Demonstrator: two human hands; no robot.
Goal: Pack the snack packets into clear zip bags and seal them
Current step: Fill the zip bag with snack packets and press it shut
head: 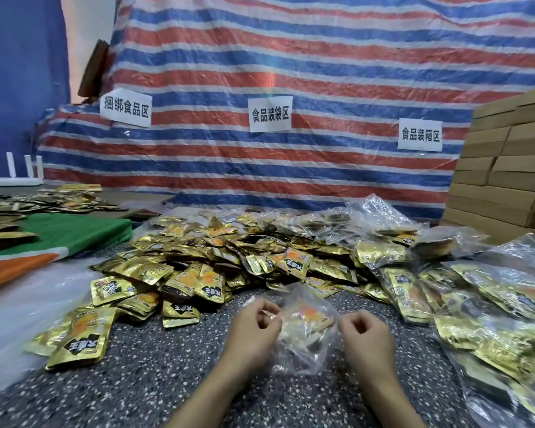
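left hand (254,322): fingers curled, pinching the left edge of the bag's mouth.
right hand (363,333): fingers curled, gripping the right edge of the same mouth.
clear plastic zip bag (303,344): held between both hands, low over the table, just in front of the pile; gold packets with orange print show through it. Seal state: cannot tell.
loose gold foil snack packets (229,257): heaped behind the hands, spilling left toward the near edge.
filled clear bags (491,304): stacked at the right, touching the pile.
dark speckled tabletop (167,381): under everything.
green and orange cloth (59,236): far left, more packets on it.
red, white and blue striped tarpaulin (291,72): backdrop, three white paper signs (270,114) stuck on.
brown cardboard boxes (507,165): stacked far right.
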